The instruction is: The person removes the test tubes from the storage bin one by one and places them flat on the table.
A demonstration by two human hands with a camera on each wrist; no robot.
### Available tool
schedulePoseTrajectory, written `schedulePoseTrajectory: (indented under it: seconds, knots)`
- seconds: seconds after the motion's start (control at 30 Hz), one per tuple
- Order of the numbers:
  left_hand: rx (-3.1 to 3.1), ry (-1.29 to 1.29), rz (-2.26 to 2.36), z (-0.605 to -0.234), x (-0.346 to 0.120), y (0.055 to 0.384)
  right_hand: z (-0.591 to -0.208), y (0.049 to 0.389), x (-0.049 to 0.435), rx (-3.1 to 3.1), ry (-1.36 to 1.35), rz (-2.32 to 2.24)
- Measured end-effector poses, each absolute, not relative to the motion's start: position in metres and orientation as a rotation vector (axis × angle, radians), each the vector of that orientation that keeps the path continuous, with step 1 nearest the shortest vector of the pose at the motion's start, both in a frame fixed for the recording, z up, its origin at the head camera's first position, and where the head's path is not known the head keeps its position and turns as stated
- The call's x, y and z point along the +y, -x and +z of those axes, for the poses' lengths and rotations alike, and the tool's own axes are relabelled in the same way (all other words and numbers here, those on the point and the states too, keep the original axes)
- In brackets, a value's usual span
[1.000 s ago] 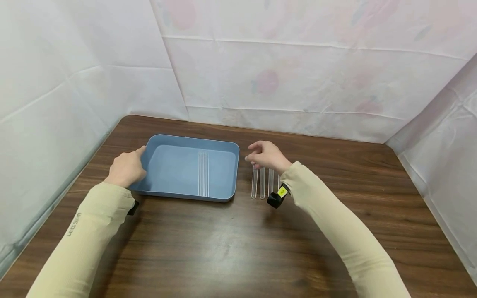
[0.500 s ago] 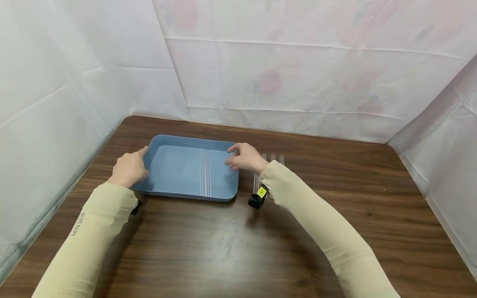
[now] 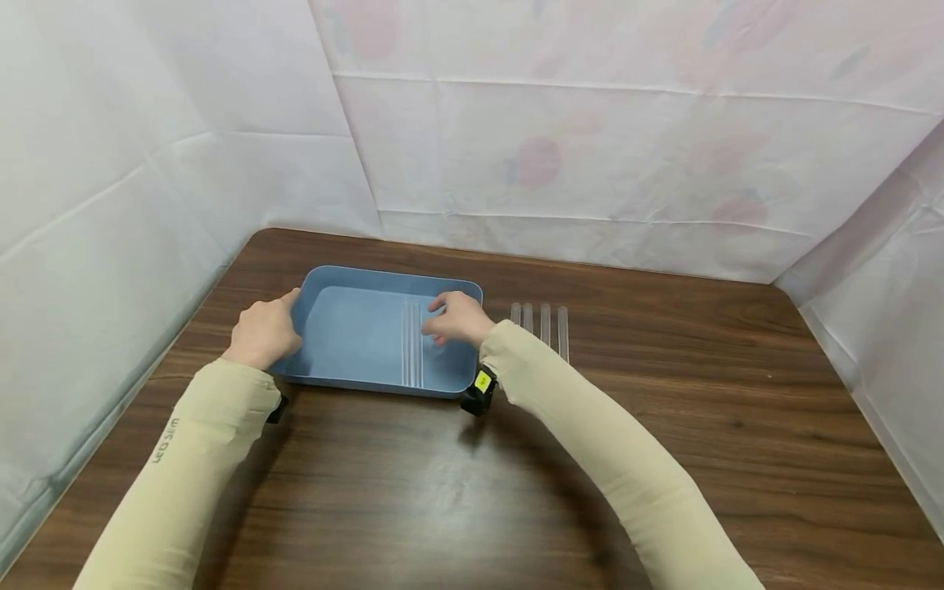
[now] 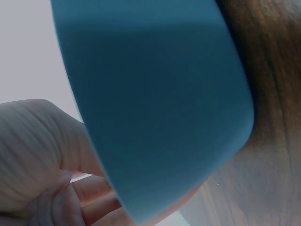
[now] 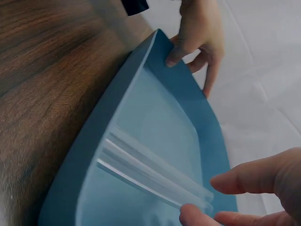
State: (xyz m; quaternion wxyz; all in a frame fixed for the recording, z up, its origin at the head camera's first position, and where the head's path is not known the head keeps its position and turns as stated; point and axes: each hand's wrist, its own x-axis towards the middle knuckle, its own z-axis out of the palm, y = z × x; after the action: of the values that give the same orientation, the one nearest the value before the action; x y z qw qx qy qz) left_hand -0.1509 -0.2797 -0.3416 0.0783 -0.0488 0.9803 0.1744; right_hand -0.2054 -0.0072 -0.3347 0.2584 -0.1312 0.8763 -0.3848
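A shallow blue tray (image 3: 350, 336) sits on the left half of the table. My left hand (image 3: 263, 334) grips its left end, thumb inside the wall and fingers outside, as the right wrist view shows. Clear slim tubes (image 3: 412, 352) with rounded ends lie side by side across the tray floor. Over the tray's right part is my right hand (image 3: 459, 318), thumb and fingers curved but apart. Its fingertips are right by the far ends of the tubes in the right wrist view. Nothing shows gripped in it.
Several more clear tubes (image 3: 546, 322) lie in a row on the wooden table (image 3: 701, 393), right of the tray, partly hidden behind the right sleeve. A white cloth (image 3: 590, 164) with faded pink prints hangs behind the table and at both sides.
My right hand has moved left from above the tubes on the table to over the tray, beside the tubes in it. The left hand stays at the tray's left end.
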Motion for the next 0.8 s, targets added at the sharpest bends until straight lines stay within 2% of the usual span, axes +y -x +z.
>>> schedulePoseTrajectory:
  seconds: [0.8]
  knots:
    - [2.965,0.129,0.502,-0.339,-0.273,0.151,-0.344,0.198,-0.022,2.477,0.299,-0.934]
